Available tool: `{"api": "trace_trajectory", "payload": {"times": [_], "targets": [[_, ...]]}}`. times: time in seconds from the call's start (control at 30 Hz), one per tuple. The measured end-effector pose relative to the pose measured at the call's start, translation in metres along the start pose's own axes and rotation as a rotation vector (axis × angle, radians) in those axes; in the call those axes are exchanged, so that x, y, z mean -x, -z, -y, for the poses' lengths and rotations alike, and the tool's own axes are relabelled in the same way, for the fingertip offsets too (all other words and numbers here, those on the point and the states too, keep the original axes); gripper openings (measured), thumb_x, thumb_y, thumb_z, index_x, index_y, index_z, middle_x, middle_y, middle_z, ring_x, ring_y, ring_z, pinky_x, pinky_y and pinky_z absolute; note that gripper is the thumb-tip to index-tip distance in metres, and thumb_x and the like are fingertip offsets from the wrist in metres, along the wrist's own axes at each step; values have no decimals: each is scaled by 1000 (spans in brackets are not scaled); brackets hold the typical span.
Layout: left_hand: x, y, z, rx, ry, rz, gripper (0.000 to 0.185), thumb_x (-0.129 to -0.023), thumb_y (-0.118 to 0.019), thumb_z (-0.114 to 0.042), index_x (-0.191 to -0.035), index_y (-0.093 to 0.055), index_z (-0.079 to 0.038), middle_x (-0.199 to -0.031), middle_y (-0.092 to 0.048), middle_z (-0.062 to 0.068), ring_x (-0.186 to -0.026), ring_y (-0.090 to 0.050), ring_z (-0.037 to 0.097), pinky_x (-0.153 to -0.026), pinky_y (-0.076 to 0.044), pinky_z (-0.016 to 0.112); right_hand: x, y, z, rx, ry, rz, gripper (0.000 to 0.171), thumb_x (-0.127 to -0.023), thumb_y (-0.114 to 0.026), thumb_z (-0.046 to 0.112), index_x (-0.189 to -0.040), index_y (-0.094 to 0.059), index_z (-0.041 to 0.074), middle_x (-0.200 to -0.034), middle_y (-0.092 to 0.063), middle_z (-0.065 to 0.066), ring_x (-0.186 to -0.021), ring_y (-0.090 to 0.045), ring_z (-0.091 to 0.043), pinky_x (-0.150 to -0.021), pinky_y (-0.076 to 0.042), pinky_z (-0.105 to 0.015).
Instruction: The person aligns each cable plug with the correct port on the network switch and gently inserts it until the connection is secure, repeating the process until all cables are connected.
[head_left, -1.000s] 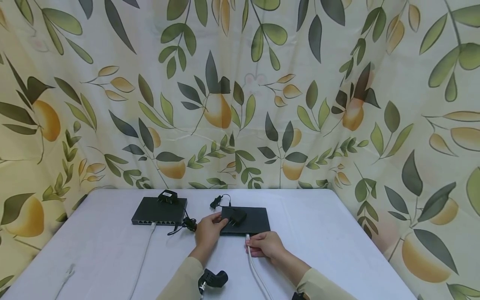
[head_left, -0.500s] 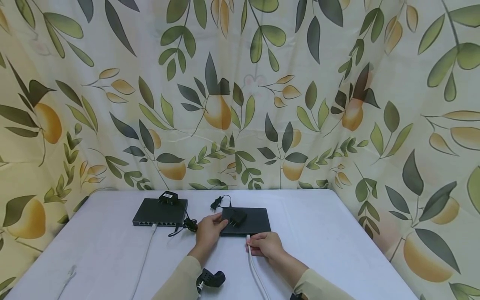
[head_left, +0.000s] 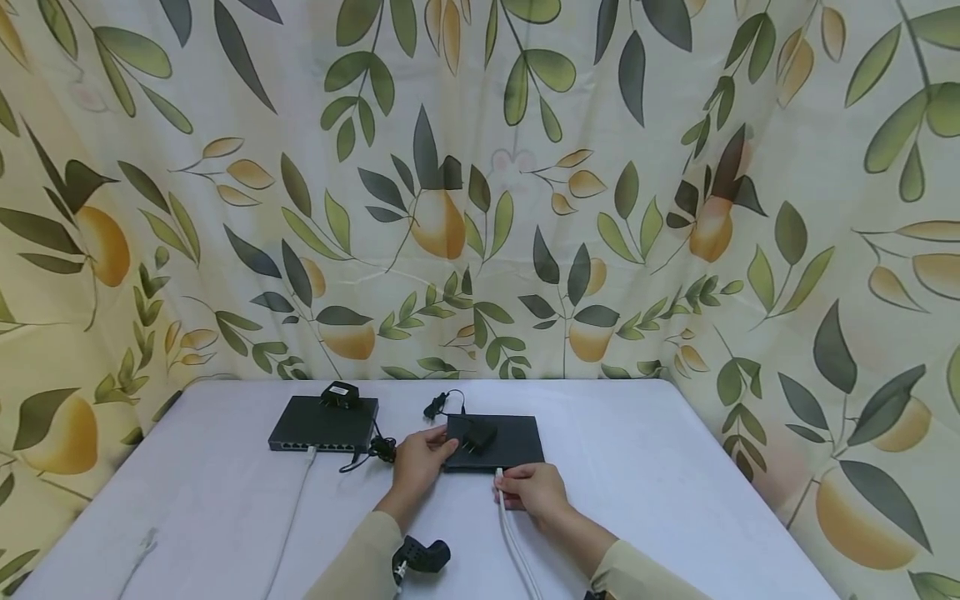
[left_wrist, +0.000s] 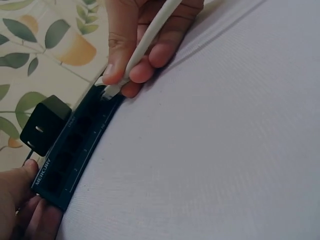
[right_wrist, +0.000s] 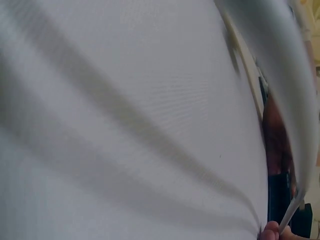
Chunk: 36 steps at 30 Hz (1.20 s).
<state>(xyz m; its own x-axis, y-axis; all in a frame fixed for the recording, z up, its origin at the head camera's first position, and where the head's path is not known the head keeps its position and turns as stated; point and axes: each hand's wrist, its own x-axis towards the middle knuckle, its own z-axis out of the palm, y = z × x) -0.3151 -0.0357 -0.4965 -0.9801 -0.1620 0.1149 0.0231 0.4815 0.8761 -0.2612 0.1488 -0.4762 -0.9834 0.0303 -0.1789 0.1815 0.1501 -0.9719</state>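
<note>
Head view: on a white worktop (head_left: 675,483), the left hand (head_left: 417,463) holds the left end of a black network switch (head_left: 510,440), fingers curled on its edge, while the right hand (head_left: 534,490) pinches a white cable (head_left: 513,542) at the switch's front. Left wrist view: the right hand's fingers (left_wrist: 150,55) pinch the cable's plug (left_wrist: 111,89) against a front port. Right wrist view: mostly blurred white worktop; the fingers there are hard to make out.
</note>
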Motion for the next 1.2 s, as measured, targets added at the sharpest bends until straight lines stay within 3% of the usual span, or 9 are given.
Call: {"api": "trace_trajectory", "payload": {"times": [0.27, 0.83, 1.2], "targets": [[0, 4, -1, 58, 64, 19, 39, -75, -72, -29, -112, -64, -19, -94, -65, -2, -76, -58, 10, -50, -47, 18, 3, -1, 3, 2, 9, 27, 19, -77, -68, 2, -91, -64, -10, -74, -67, -14, -64, -66, -22, -56, -53, -27], [-2, 3, -8, 73, 63, 11, 33, -77, -71, -27, -109, -65, -18, -91, -65, -2, -60, -56, 9, -49, -46, 22, 3, 10, 8, -44, -46, 145, 24, -78, -68, 6, -95, -63, -10, -81, -67, -15, -71, -66, -21, -62, -53, -26], [3, 3, -5, 72, 87, 16, 35, -77, -71, -27, -110, -64, -17, -94, -65, 0, -71, -57, 10, -49, -43, 17, 3, 12, 5, -29, -90, 204, 28, -78, -67, 5, -100, -61, -11, -81, -67, -14, -68, -65, -18, -62, -53, -28]]}}
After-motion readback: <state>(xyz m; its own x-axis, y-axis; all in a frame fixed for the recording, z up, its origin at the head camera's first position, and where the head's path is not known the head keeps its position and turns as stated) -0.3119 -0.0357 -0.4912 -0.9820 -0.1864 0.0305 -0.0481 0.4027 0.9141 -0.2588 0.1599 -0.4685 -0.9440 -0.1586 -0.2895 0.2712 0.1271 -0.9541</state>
